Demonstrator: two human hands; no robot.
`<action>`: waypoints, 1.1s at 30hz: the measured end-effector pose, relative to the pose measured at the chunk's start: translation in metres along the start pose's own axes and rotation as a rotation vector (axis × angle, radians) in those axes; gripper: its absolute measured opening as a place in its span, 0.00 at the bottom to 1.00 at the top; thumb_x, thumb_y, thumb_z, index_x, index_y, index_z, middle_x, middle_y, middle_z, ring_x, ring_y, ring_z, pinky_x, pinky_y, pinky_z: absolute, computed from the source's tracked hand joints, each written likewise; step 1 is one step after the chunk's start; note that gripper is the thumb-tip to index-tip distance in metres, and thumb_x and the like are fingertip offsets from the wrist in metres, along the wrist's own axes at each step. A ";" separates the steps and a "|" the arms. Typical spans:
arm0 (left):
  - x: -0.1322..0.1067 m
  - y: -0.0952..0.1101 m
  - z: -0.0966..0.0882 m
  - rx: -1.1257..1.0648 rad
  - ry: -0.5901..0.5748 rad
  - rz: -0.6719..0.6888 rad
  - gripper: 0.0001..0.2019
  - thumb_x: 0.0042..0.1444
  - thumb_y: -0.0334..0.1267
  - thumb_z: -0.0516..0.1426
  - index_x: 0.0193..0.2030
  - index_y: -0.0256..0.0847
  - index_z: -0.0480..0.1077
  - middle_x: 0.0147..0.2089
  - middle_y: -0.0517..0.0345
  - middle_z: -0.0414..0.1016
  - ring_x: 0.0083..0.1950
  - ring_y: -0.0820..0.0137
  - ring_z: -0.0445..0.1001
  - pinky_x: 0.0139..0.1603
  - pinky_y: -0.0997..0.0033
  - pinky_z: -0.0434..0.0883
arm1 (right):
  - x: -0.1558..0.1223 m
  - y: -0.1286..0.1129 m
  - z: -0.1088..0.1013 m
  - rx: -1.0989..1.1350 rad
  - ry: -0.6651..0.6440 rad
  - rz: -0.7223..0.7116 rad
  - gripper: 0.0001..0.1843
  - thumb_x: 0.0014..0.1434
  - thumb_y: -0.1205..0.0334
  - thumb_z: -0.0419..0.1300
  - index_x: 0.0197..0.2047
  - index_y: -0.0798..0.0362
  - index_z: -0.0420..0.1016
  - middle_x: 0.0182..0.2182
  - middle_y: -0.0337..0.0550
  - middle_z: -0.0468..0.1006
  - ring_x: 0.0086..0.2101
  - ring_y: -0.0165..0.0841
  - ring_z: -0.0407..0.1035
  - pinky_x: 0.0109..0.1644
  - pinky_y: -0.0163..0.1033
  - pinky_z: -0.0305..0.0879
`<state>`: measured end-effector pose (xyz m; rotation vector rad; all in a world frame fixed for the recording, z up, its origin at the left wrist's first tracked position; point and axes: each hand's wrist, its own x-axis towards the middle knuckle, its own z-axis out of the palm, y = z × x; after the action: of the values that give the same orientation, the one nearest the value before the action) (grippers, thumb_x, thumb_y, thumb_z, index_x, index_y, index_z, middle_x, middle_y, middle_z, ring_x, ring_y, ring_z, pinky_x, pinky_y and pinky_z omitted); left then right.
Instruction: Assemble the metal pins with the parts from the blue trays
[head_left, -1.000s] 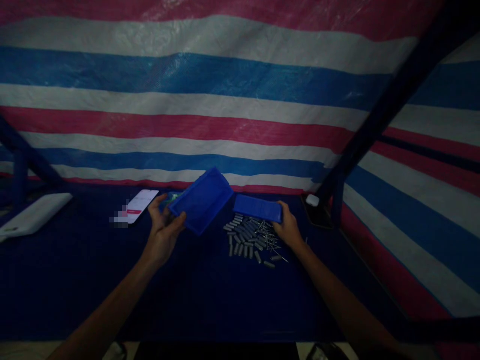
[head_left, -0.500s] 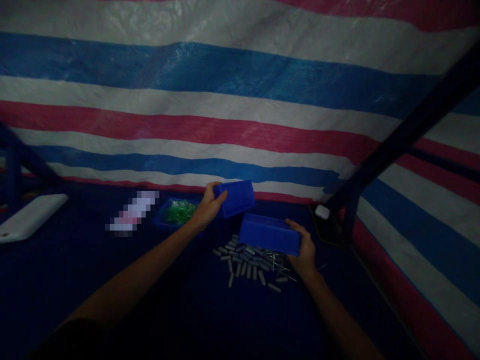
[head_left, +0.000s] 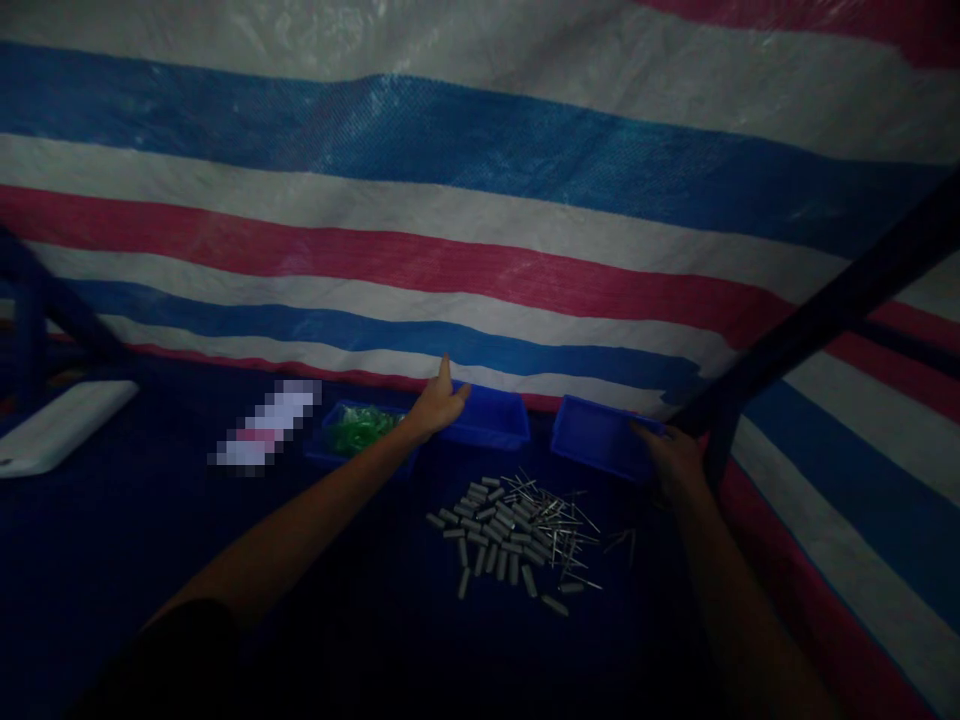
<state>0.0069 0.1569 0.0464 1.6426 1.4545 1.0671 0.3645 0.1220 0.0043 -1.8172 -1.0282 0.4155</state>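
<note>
My left hand (head_left: 439, 408) is at the left end of a shallow blue bin (head_left: 491, 430), its forefinger stretched out and its thumb apart over the bin's edge. This bin stands upright, its inside facing me. My right hand (head_left: 675, 455) grips the right end of a second blue bin (head_left: 600, 440), with the thumb over the rim and the other fingers largely hidden. In front of both bins lies a loose pile of short grey cylinders (head_left: 495, 530). Thin metal pins (head_left: 559, 515) are heaped at the pile's right side.
Left of my left hand, a third blue bin (head_left: 322, 460) holds green pieces (head_left: 360, 430). A blurred-out sheet (head_left: 270, 425) and a white slab-like object (head_left: 67, 425) lie farther left. Striped sheeting (head_left: 450, 250) hangs behind, and a dark slanted frame bar (head_left: 810, 310) stands at right.
The left bin has gone from tilted in my hand to standing on the surface, and my left forefinger has stretched out. My right hand has carried its bin right, turning it face up and uncovering the pile.
</note>
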 end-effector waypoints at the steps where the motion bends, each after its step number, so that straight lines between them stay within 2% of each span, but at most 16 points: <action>1: -0.004 0.002 0.002 0.059 -0.003 0.064 0.34 0.51 0.40 0.54 0.63 0.31 0.48 0.62 0.34 0.56 0.64 0.53 0.53 0.62 0.54 0.50 | 0.006 0.002 -0.001 -0.038 -0.029 0.033 0.20 0.40 0.52 0.63 0.35 0.57 0.76 0.24 0.47 0.77 0.26 0.38 0.71 0.29 0.39 0.66; 3: -0.017 0.006 0.007 0.224 -0.020 0.173 0.33 0.52 0.40 0.54 0.63 0.32 0.49 0.63 0.34 0.54 0.65 0.51 0.51 0.62 0.49 0.50 | 0.013 0.003 -0.001 -0.100 -0.089 0.087 0.19 0.41 0.51 0.63 0.33 0.56 0.77 0.23 0.48 0.77 0.26 0.39 0.72 0.29 0.39 0.66; 5: -0.033 0.008 0.012 0.382 -0.071 0.224 0.27 0.52 0.43 0.54 0.59 0.38 0.58 0.63 0.38 0.55 0.66 0.47 0.45 0.60 0.41 0.47 | 0.015 0.001 0.001 -0.148 -0.138 0.057 0.18 0.42 0.51 0.62 0.32 0.56 0.78 0.23 0.49 0.77 0.27 0.40 0.72 0.28 0.39 0.66; 6: -0.041 0.008 0.015 0.452 -0.133 0.261 0.24 0.52 0.45 0.54 0.56 0.40 0.62 0.62 0.40 0.56 0.66 0.45 0.43 0.59 0.37 0.45 | 0.014 -0.001 0.003 -0.184 -0.150 0.030 0.18 0.43 0.50 0.61 0.31 0.56 0.78 0.23 0.49 0.77 0.27 0.40 0.72 0.29 0.39 0.67; 7: -0.047 0.008 0.017 0.508 -0.224 0.306 0.22 0.52 0.46 0.54 0.53 0.41 0.64 0.60 0.42 0.59 0.66 0.45 0.45 0.59 0.36 0.44 | 0.013 -0.002 0.005 -0.228 -0.154 0.004 0.17 0.43 0.51 0.61 0.31 0.56 0.78 0.23 0.49 0.78 0.27 0.40 0.73 0.29 0.39 0.67; 9: -0.056 0.004 0.020 0.581 -0.397 0.371 0.22 0.53 0.45 0.54 0.54 0.42 0.64 0.55 0.43 0.65 0.61 0.48 0.56 0.57 0.36 0.46 | 0.008 -0.005 0.010 -0.287 -0.182 -0.030 0.18 0.44 0.53 0.60 0.34 0.57 0.78 0.25 0.49 0.78 0.27 0.40 0.73 0.29 0.40 0.67; 11: -0.058 0.000 0.021 0.624 -0.471 0.413 0.21 0.56 0.42 0.51 0.56 0.44 0.62 0.51 0.46 0.69 0.55 0.53 0.64 0.57 0.39 0.49 | 0.002 -0.006 0.014 -0.231 -0.265 -0.032 0.21 0.45 0.54 0.60 0.41 0.57 0.77 0.29 0.49 0.79 0.28 0.39 0.73 0.29 0.40 0.68; 14: -0.054 -0.005 0.021 0.649 -0.461 0.444 0.18 0.59 0.37 0.47 0.55 0.46 0.63 0.49 0.50 0.71 0.51 0.59 0.68 0.57 0.45 0.52 | -0.006 -0.001 0.017 -0.024 -0.399 -0.013 0.27 0.47 0.54 0.59 0.50 0.55 0.71 0.36 0.49 0.79 0.29 0.37 0.73 0.28 0.39 0.70; 18: -0.060 0.001 0.013 0.615 -0.389 0.514 0.17 0.59 0.37 0.49 0.54 0.47 0.64 0.51 0.52 0.68 0.54 0.62 0.64 0.55 0.53 0.57 | -0.009 0.007 0.016 0.033 -0.439 -0.030 0.26 0.49 0.54 0.58 0.51 0.54 0.71 0.37 0.50 0.79 0.31 0.38 0.73 0.32 0.42 0.70; 21: -0.077 0.007 -0.007 0.544 -0.264 0.563 0.18 0.59 0.39 0.49 0.56 0.47 0.62 0.55 0.51 0.64 0.58 0.61 0.60 0.57 0.54 0.57 | -0.019 0.005 0.012 -0.064 -0.353 -0.073 0.26 0.51 0.50 0.55 0.50 0.56 0.71 0.42 0.53 0.77 0.38 0.41 0.73 0.40 0.46 0.69; 23: -0.092 0.004 -0.030 0.491 -0.166 0.525 0.19 0.59 0.41 0.50 0.57 0.47 0.61 0.57 0.51 0.62 0.59 0.60 0.58 0.59 0.52 0.56 | -0.037 0.001 0.006 -0.183 -0.237 -0.122 0.29 0.54 0.45 0.50 0.51 0.58 0.70 0.45 0.56 0.74 0.43 0.44 0.70 0.47 0.50 0.65; 25: -0.106 -0.009 -0.059 0.482 -0.047 0.442 0.19 0.58 0.42 0.50 0.57 0.49 0.61 0.58 0.51 0.61 0.60 0.59 0.58 0.60 0.50 0.55 | -0.061 -0.001 -0.001 -0.279 -0.116 -0.197 0.32 0.55 0.44 0.47 0.53 0.59 0.67 0.47 0.58 0.73 0.47 0.46 0.67 0.51 0.52 0.61; 27: -0.117 -0.030 -0.087 0.488 0.091 0.348 0.20 0.55 0.44 0.53 0.55 0.47 0.62 0.58 0.50 0.60 0.60 0.56 0.57 0.60 0.47 0.54 | -0.087 0.002 -0.010 -0.329 -0.023 -0.295 0.31 0.56 0.44 0.46 0.51 0.60 0.69 0.45 0.58 0.73 0.47 0.47 0.66 0.52 0.54 0.59; 29: -0.124 -0.054 -0.110 0.475 0.158 0.255 0.26 0.51 0.46 0.57 0.57 0.47 0.60 0.61 0.49 0.56 0.63 0.52 0.53 0.61 0.44 0.51 | -0.111 0.010 -0.017 -0.366 -0.018 -0.358 0.29 0.57 0.44 0.45 0.47 0.59 0.70 0.45 0.57 0.73 0.47 0.47 0.65 0.53 0.54 0.59; 31: -0.129 -0.075 -0.126 0.413 0.188 0.181 0.36 0.45 0.47 0.61 0.61 0.46 0.54 0.65 0.47 0.50 0.66 0.49 0.48 0.62 0.42 0.49 | -0.128 0.020 -0.020 -0.405 -0.072 -0.388 0.28 0.57 0.44 0.46 0.48 0.58 0.69 0.46 0.56 0.72 0.48 0.46 0.64 0.54 0.54 0.59; 33: -0.128 -0.089 -0.135 0.334 0.112 0.127 0.43 0.42 0.46 0.63 0.64 0.44 0.47 0.66 0.44 0.47 0.66 0.49 0.48 0.62 0.42 0.49 | -0.138 0.028 -0.019 -0.445 -0.159 -0.388 0.29 0.57 0.44 0.46 0.52 0.58 0.66 0.50 0.55 0.69 0.51 0.45 0.62 0.56 0.54 0.58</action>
<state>-0.1581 0.0393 0.0071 1.9569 1.6921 1.0413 0.3094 -0.0042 -0.0323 -1.9234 -1.6489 0.0957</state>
